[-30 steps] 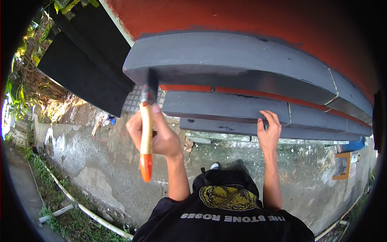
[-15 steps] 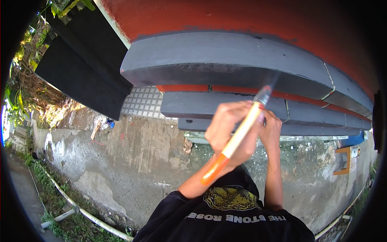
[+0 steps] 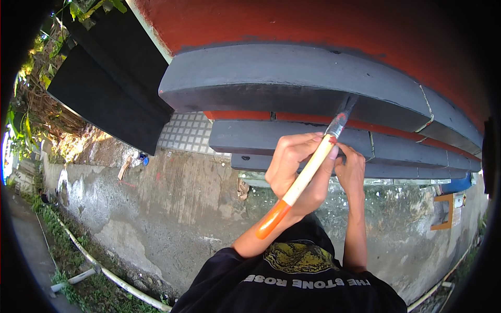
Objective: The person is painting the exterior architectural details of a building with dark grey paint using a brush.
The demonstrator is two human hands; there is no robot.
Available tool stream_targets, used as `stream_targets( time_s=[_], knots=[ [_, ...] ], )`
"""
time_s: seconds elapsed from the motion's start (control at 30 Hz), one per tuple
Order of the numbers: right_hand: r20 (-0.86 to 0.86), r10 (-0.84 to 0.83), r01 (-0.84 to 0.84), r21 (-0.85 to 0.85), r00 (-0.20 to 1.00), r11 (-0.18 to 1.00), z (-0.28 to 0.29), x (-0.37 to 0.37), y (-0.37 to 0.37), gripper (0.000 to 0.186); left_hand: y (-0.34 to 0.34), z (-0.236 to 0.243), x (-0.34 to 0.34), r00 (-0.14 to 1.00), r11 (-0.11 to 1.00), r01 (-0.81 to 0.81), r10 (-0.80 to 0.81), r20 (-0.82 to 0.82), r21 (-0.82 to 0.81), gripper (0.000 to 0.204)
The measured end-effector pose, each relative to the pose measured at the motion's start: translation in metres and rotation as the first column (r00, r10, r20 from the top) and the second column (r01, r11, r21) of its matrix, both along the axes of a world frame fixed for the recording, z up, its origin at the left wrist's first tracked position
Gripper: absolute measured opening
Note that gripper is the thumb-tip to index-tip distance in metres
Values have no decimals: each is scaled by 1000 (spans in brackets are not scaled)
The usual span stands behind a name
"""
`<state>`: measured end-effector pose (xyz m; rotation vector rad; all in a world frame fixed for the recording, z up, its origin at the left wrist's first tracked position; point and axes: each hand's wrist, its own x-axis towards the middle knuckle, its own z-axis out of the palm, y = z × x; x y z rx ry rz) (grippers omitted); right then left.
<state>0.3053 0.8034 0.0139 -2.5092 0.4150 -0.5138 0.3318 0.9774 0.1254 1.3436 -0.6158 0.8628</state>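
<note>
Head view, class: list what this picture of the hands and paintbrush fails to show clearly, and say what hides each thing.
- Right hand: its fingers and what they touch are hidden behind the left hand and the paintbrush.
- Bristles: dark against the grey ledge, so their contact with it cannot be made out.
- Small blue thing on the ground: too small to identify.
- Blue object: partly hidden behind the grey ledges.

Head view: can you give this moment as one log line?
left hand: grips paintbrush | bristles on grey moulding | right hand: rests on lower ledge
</note>
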Motion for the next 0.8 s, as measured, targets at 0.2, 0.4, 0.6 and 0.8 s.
stream_targets(
  time_s=[0.2, 0.4, 0.6, 0.8],
  knots=[
    [-41, -33, 33, -11, 999, 999, 2, -3, -4, 42, 68, -14, 48, 886, 878, -464, 455, -96, -116, 19],
    [-4, -15, 15, -44, 1000, 999, 4, -1, 0, 42, 55, 10, 0, 982, 973, -187, 185, -30, -134, 21],
    [-27, -18, 17, -15, 999, 1000, 5, -3, -6, 42, 57, 2, 49, 936, 933, -352, 348, -61, -75, 20],
    [6, -21, 22, -37, 1000, 999, 2, -3, -2, 43, 42, 6, 12, 949, 955, -295, 289, 126, 29, 29]
  ],
)
